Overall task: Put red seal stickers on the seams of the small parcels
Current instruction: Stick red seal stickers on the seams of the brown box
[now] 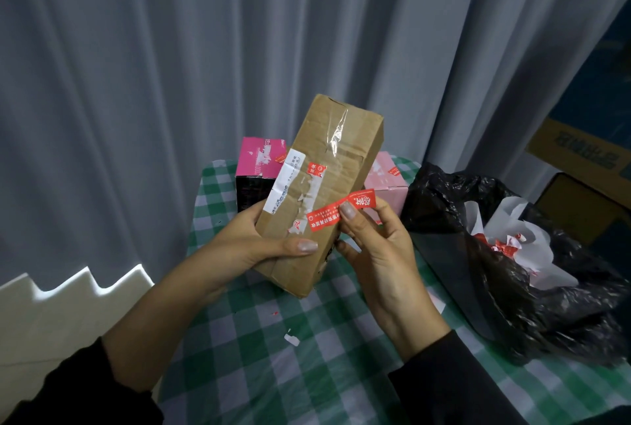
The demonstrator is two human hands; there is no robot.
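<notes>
Grey curtain [170, 66] behind green-checked tablecloth [280, 356]. Left hand [252, 243] grips brown cardboard parcel [324, 185], tilted above table. Right hand [375, 247] pinches red seal sticker [341, 211] against parcel's face. Pink boxes [259, 160] behind; black rubbish bag [478, 288] at right.

Seemingly a home room: grey curtains [205, 49] hang behind the green-checked table [259, 356], a black rubbish bag [461, 220] and cartons [577, 148] at its right.
</notes>
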